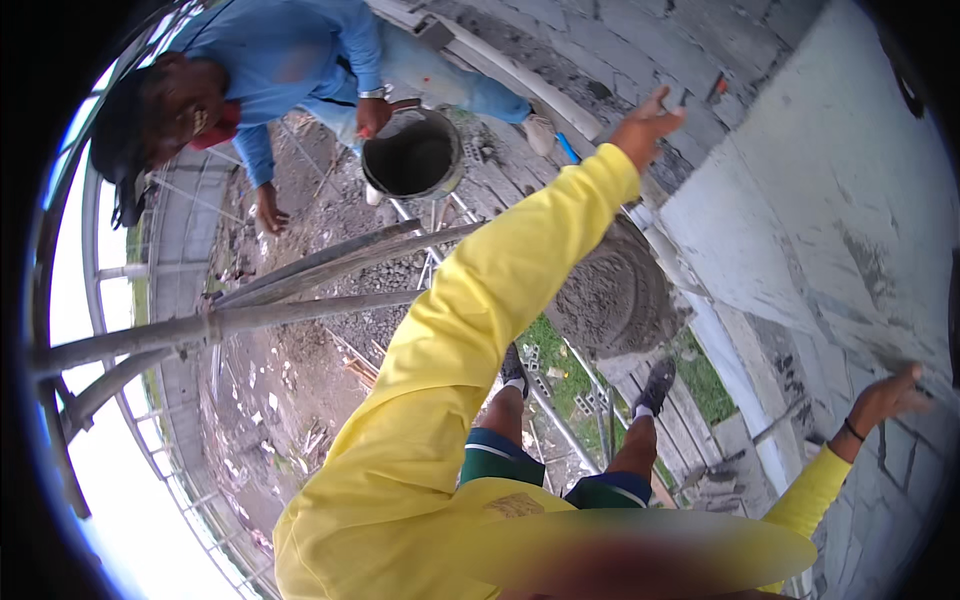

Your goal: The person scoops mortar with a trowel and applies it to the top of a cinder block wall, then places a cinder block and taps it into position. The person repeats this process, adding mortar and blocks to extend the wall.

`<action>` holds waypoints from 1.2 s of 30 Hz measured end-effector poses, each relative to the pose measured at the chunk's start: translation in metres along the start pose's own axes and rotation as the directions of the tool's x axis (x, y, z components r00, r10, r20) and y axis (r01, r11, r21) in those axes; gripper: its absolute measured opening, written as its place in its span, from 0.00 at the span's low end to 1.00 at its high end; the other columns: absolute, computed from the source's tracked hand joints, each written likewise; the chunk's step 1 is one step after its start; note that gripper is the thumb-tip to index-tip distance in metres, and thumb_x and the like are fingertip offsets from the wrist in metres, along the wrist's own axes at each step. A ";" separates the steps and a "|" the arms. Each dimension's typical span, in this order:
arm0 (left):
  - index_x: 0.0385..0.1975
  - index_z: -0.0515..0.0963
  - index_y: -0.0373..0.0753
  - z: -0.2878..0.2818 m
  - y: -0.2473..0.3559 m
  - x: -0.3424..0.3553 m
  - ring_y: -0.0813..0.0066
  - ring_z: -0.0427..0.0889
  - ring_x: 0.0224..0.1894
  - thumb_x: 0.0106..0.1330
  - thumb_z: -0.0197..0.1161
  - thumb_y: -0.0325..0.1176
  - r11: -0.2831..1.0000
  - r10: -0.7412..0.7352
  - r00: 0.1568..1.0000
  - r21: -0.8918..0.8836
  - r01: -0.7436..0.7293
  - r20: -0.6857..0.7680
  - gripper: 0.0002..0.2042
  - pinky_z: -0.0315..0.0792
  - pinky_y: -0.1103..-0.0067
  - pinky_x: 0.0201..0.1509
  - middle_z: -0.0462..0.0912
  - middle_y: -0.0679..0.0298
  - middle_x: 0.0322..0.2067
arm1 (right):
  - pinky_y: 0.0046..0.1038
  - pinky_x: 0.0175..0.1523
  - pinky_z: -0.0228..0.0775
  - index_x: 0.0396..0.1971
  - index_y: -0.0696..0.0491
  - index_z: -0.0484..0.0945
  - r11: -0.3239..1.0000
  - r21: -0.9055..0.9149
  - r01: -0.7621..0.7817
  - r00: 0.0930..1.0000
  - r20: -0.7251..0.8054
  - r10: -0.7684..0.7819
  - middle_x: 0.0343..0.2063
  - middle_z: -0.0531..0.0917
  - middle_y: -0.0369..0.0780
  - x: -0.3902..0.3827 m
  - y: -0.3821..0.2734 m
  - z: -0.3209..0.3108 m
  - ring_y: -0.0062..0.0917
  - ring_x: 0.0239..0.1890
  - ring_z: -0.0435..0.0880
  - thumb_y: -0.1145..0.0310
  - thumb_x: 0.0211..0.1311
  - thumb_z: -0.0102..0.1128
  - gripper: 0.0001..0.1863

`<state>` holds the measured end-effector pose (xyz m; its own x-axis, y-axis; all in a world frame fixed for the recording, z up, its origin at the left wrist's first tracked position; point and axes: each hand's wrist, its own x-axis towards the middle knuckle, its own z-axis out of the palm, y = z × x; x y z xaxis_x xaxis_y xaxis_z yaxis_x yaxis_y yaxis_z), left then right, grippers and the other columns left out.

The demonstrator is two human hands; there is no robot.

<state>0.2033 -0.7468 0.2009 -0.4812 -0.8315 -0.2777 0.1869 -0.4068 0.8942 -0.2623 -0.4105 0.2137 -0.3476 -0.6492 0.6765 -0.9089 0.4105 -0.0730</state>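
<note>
My left hand (648, 128) reaches out in a yellow sleeve to the block wall (690, 45). Its fingers are spread and nothing is in them. At the far right my right hand (888, 405), with a dark band at the wrist, is close to the grey wall surface. Its fingers are blurred, and I cannot tell whether they hold anything. A smooth grey plastered patch (790, 200) covers the wall between my hands. Below my left forearm lies a round heap of wet mortar (610, 295), partly hidden by the sleeve.
A co-worker in a blue top (275, 55) grips the rim of a dark bucket (412, 150) at upper left. Scaffold poles (240, 318) cross the left side. My feet stand near wooden planks (675, 425), with rubble ground (290, 370) and grass below.
</note>
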 end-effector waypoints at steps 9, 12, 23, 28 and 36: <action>0.45 0.79 0.27 0.217 0.091 0.091 0.35 0.75 0.55 0.77 0.42 0.58 0.919 0.361 0.717 0.096 -0.382 -0.596 0.33 0.65 0.56 0.63 0.79 0.36 0.51 | 0.46 0.68 0.65 0.71 0.61 0.37 0.710 0.698 -0.094 0.958 -0.132 0.256 0.65 0.55 0.56 0.024 -0.038 0.014 0.39 0.65 0.64 0.46 0.66 0.67 0.55; 0.39 0.79 0.24 0.218 0.083 0.085 0.35 0.76 0.49 0.77 0.39 0.59 0.864 0.482 0.603 0.230 -0.448 -0.636 0.36 0.65 0.55 0.59 0.80 0.35 0.45 | 0.42 0.68 0.61 0.71 0.60 0.36 0.648 0.758 -0.070 0.963 -0.119 0.243 0.65 0.49 0.53 0.032 -0.055 0.005 0.36 0.66 0.56 0.44 0.63 0.70 0.58; 0.47 0.79 0.24 0.220 0.076 0.093 0.34 0.73 0.55 0.78 0.38 0.58 0.886 0.435 0.484 0.266 -0.380 -0.759 0.36 0.63 0.56 0.64 0.78 0.34 0.51 | 0.39 0.67 0.59 0.73 0.61 0.37 0.650 0.754 -0.100 0.949 -0.124 0.289 0.66 0.53 0.53 0.029 -0.061 0.011 0.37 0.66 0.61 0.40 0.62 0.71 0.61; 0.38 0.79 0.23 0.218 0.073 0.101 0.31 0.76 0.46 0.78 0.39 0.54 0.840 0.511 0.410 0.337 -0.426 -0.756 0.33 0.66 0.56 0.58 0.82 0.33 0.41 | 0.38 0.68 0.58 0.73 0.60 0.36 0.560 0.827 -0.048 0.953 -0.130 0.273 0.67 0.51 0.52 0.025 -0.056 0.017 0.36 0.67 0.58 0.40 0.62 0.70 0.61; 0.30 0.77 0.26 0.222 0.075 0.089 0.29 0.73 0.40 0.80 0.42 0.47 0.830 0.505 0.438 0.278 -0.484 -0.744 0.28 0.63 0.51 0.49 0.79 0.33 0.33 | 0.38 0.67 0.56 0.72 0.64 0.38 0.606 0.794 -0.050 0.944 -0.160 0.287 0.59 0.55 0.49 0.023 -0.060 0.018 0.36 0.66 0.57 0.38 0.68 0.62 0.57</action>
<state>-0.0159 -0.7673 0.3217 0.5212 -0.8507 0.0685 0.1501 0.1704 0.9739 -0.2199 -0.4619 0.2202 -0.5527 -0.3930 0.7349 -0.7161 -0.2272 -0.6600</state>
